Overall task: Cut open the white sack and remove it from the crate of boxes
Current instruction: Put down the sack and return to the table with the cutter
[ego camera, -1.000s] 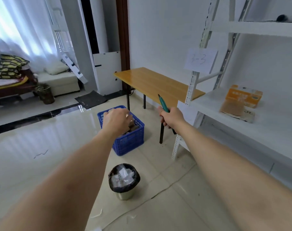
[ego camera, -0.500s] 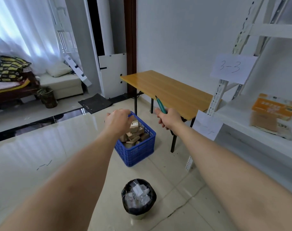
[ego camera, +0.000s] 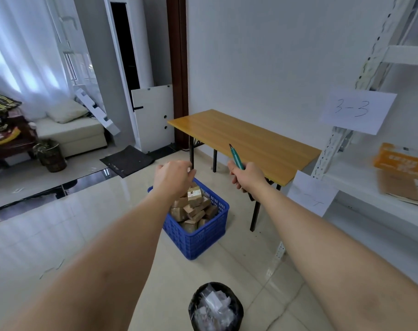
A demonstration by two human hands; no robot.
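Blue plastic lattice crate (ego camera: pixel 198 237) sits on the tiled floor, packed with small brown cardboard boxes (ego camera: pixel 191 209), directly below the left grip and just left of the black desk legs. No white sack visible in or on the crate.

Left hand (ego camera: pixel 172 176) hovers above the crate's far rim, fingers curled loosely inward, holding nothing I can make out. Right hand (ego camera: pixel 247 175) is to the right of it at about the same height, grip clamped round a teal-handled cutter (ego camera: pixel 235 156), tip pointing up and away, in front of the wooden-topped desk (ego camera: pixel 251 142).

Below and nearer than both grips: round black-lined waste bin (ego camera: pixel 216 306) full of crumpled clear plastic. Right of the right grip: white metal shelving rack (ego camera: pixel 370 192) with a paper label (ego camera: pixel 357 111) reading "3-3" and an orange box (ego camera: pixel 404 163) on a shelf.
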